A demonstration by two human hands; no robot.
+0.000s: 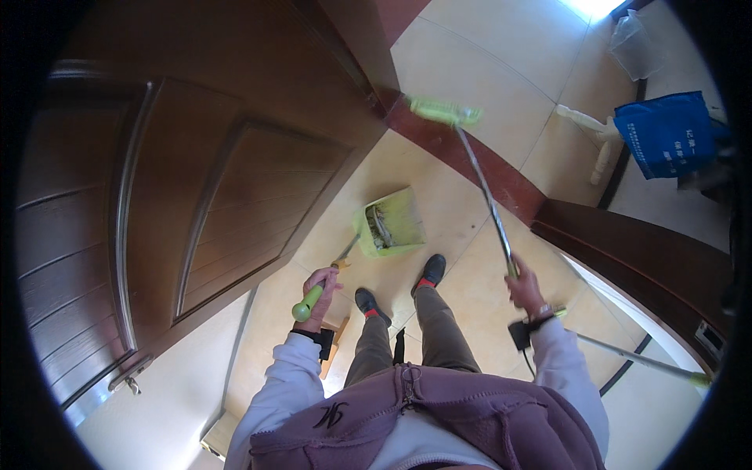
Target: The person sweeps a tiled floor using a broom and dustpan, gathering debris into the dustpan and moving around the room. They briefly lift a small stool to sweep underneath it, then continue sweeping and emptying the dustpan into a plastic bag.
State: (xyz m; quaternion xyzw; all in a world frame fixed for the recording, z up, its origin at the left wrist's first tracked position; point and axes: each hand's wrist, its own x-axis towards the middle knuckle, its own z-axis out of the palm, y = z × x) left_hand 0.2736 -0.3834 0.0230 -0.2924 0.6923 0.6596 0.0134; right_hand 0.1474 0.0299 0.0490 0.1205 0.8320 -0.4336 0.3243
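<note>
My left hand (321,287) is wrapped round the green grip of a long-handled dustpan. Its pale green pan (407,219) rests on the tiled floor ahead of my feet, with dark debris and a light strip inside. In my right hand (527,288) is the metal handle of a broom (483,184), held at a slant. The broom's light green head (445,112) is far ahead, over the dark red door sill, slightly blurred; whether its bristles touch the floor I cannot tell.
A brown panelled door (235,180) stands on the left. Past the red sill (509,184) are a white furniture leg (599,129), a blue bag (666,135) and a clear plastic bag (633,45). Another pole (642,360) lies at the right. A small dark speck is on the tiles.
</note>
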